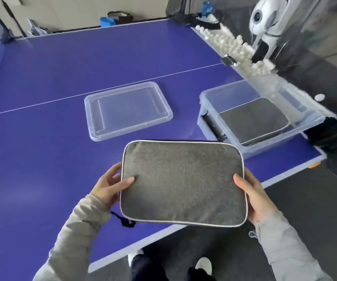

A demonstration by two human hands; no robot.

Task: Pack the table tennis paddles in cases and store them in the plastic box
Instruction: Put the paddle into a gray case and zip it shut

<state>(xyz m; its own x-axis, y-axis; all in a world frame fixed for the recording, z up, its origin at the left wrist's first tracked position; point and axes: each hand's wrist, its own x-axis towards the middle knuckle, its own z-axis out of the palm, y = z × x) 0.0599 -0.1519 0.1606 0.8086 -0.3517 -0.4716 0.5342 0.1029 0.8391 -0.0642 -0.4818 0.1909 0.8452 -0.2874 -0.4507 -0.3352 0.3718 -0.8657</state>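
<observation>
two hands on one grey case (183, 183), held flat in the air over the near edge of the blue table (42, 138). my left hand (107, 186) grips its nine o'clock edge, thumb on the top face and fingers curled round the side. my right hand (250, 197) grips the three o'clock edge, thumb on top, the other fingers hidden underneath. a dark zip pull (123, 220) dangles from the corner at seven o'clock.

the plastic box (220, 88) sits open at about two o'clock from the case, with another grey case (252, 118) lying flat inside. its clear lid (128, 110) rests on the table at eleven o'clock, well apart from the box.

the case looks like soft fabric over padding, with pale piping round the rim. i judge it light, and the cloth should not slip in my grip. whether a paddle is inside, i cannot tell. it should bend little if i hold the two short edges as i do now. one hand at a corner would probably let it sag or tip. lowering it level onto the case in the box seems the safest way in.
</observation>
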